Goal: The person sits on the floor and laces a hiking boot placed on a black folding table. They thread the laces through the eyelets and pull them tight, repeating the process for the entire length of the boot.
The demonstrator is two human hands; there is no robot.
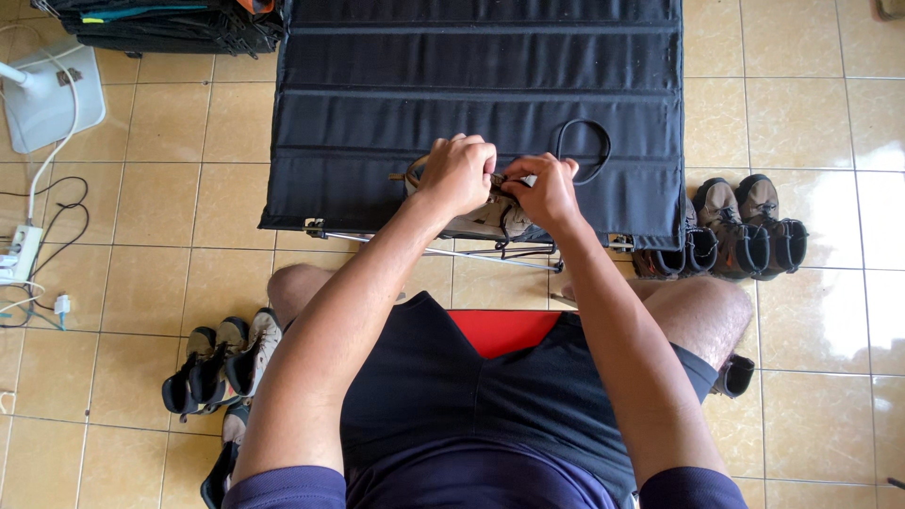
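Left hand and right hand: each grip is pinched on the laces of 1 tan boot. The boot rests at the near edge of the black folding bench. At 3 o'clock, 2 boots stand on the tiled floor; at 8 o'clock, more boots.

We see open black tabletop beyond and to both sides of our hands, broken only by a black cord loop just right of them. On the floor, boots crowd the right edge, more shoes lie lower left, cables far left.
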